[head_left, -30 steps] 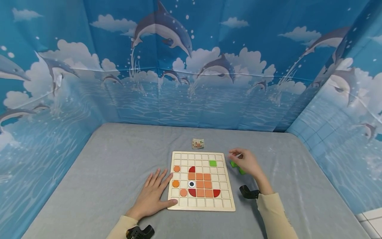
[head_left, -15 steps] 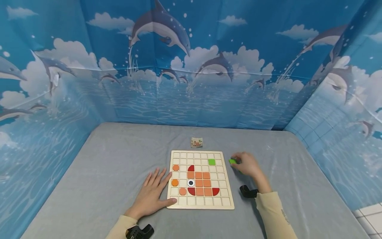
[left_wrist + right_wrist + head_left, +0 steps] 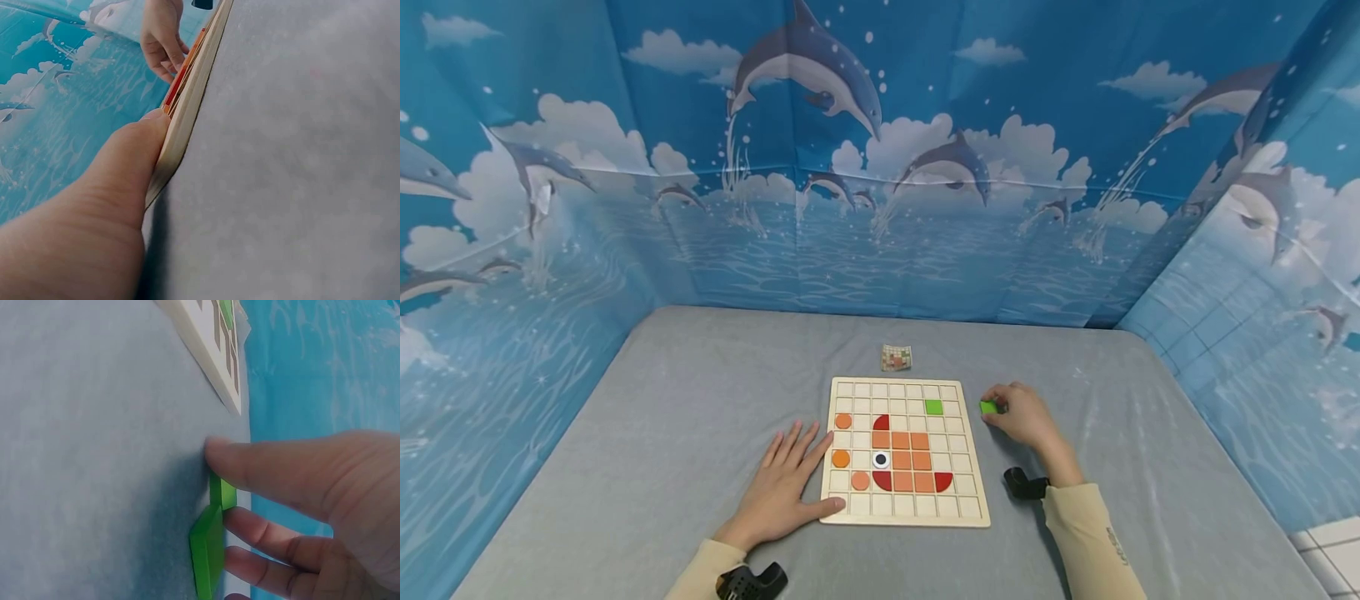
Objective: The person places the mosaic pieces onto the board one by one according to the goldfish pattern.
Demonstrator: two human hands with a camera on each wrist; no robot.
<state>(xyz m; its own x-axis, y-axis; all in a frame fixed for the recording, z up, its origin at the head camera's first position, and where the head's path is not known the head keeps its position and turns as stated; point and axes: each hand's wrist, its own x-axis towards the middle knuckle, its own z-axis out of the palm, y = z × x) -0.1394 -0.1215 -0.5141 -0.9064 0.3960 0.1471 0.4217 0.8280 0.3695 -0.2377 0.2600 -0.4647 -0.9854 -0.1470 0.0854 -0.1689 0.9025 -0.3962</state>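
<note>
My left hand [image 3: 782,492] lies with spread fingers along the left edge of a wooden grid board [image 3: 917,510]. Its thumb [image 3: 128,150] rests on the board's near left corner. Right of the board, my right hand [image 3: 1022,417] has its fingers curled at the table and pinches a green square tile [image 3: 988,407] by thumb and fingers. In the right wrist view a second green tile [image 3: 206,550] lies close by, under the fingertips; from the head that one is hidden by the hand.
Orange squares [image 3: 901,460], dark red quarter-rounds [image 3: 943,482], orange discs [image 3: 841,458], an eye piece [image 3: 881,459] and one green square [image 3: 933,407] sit in the board's cells. Behind the board lies a small patterned card [image 3: 896,358]. A dolphin-print curtain [image 3: 880,208] surrounds the grey table.
My right hand has lowered from just above the green tiles, and its fingers have closed about one, which has shifted slightly. The left hand stays in place on the board.
</note>
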